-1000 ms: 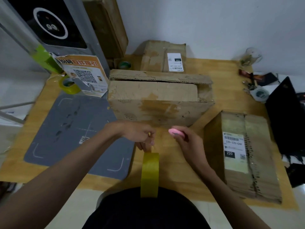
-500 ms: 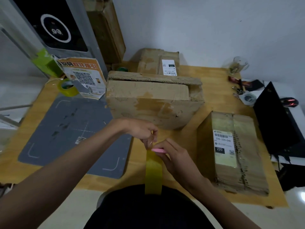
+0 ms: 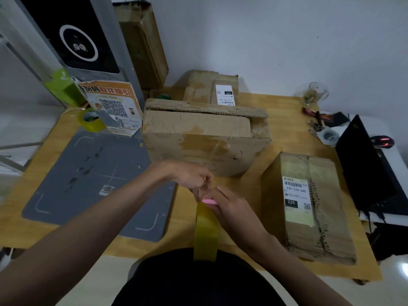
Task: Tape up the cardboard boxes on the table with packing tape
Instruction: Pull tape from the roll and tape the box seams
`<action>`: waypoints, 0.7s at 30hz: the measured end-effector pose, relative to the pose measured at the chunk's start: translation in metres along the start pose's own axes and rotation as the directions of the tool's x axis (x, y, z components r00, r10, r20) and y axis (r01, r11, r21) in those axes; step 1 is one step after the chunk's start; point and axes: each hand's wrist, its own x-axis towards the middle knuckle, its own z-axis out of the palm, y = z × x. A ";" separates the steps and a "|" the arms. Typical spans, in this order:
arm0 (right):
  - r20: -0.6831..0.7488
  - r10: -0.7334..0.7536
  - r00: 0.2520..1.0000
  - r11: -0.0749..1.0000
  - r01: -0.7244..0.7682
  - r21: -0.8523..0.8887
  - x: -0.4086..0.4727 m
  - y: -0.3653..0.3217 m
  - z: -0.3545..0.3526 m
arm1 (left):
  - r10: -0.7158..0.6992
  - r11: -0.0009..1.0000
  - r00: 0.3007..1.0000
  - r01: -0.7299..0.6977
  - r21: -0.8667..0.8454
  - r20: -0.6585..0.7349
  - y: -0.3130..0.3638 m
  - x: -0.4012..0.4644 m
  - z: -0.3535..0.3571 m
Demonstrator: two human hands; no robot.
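**Three boxes on the table, one strip of tape held in both hands**

Three cardboard boxes stand on the wooden table [image 3: 260,184]. One large box [image 3: 205,142] sits at the centre, its top flap raised and unsealed. One smaller box [image 3: 212,88] lies at the far edge behind it, bearing a white label. One long box [image 3: 309,206] lies at the right, label upward, its seam ragged.

Two rolls of tape are counted: one yellowish roll [image 3: 91,120] at the far left beside an orange notice [image 3: 112,107], and one greenish roll [image 3: 163,96], partly hidden behind the large box. One grey mat [image 3: 95,184] covers the left of the table. One glass [image 3: 314,93], one bunch of keys [image 3: 315,125] and one black laptop [image 3: 366,168] occupy the right.

One strip of yellow packing tape [image 3: 206,233] runs from the hands at the near centre down toward the person's body. Left hand [image 3: 192,175]: fingers curled, pinching the far end of the strip just in front of the large box. Right hand [image 3: 234,208]: fingers curled around a pink cutter [image 3: 208,201], which lies across the strip just near of the left hand's pinch. Whether the blade has entered the tape cannot be determined.
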 end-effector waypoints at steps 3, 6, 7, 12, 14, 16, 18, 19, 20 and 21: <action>-0.011 0.016 1.000 1.000 -0.016 0.018 0.002 -0.001 0.000 | -0.007 1.000 1.000 0.007 -0.010 -0.002 0.000 -0.001 0.000; 0.015 0.021 1.000 1.000 -0.021 0.017 0.003 -0.001 0.002 | -0.012 1.000 1.000 0.012 -0.003 -0.004 0.000 -0.001 0.000; 0.029 0.024 0.999 1.000 -0.024 0.016 0.004 -0.001 0.001 | -0.013 1.000 1.000 0.013 0.002 -0.007 0.000 -0.002 0.000; 0.041 0.026 0.999 1.000 -0.026 -0.003 0.004 0.000 0.001 | -0.015 1.000 1.000 0.015 -0.002 -0.007 0.000 -0.002 0.000; 0.029 0.027 0.999 1.000 -0.027 -0.009 0.002 0.001 0.000 | -0.011 1.000 1.000 0.011 -0.010 -0.006 0.002 -0.003 0.000; 0.022 0.033 0.999 0.999 -0.033 -0.008 -0.001 0.002 -0.001 | -0.009 1.000 1.000 0.009 -0.016 -0.006 0.003 -0.003 0.000; -0.001 0.035 0.999 0.999 -0.035 -0.003 -0.003 0.003 -0.002 | -0.010 1.000 1.000 0.010 -0.016 0.001 0.005 -0.003 0.000; -0.008 0.038 0.999 0.999 -0.038 0.000 -0.004 0.004 -0.003 | -0.011 1.000 1.000 0.011 -0.018 0.006 0.006 -0.002 0.000; -0.012 0.039 0.999 0.999 -0.039 0.003 -0.005 0.005 -0.004 | -0.012 1.000 1.000 0.013 -0.023 0.012 0.006 -0.002 0.000; -0.011 0.039 0.999 0.999 -0.039 0.007 -0.006 0.006 -0.004 | -0.012 0.999 1.000 0.013 -0.031 0.019 0.005 -0.002 0.000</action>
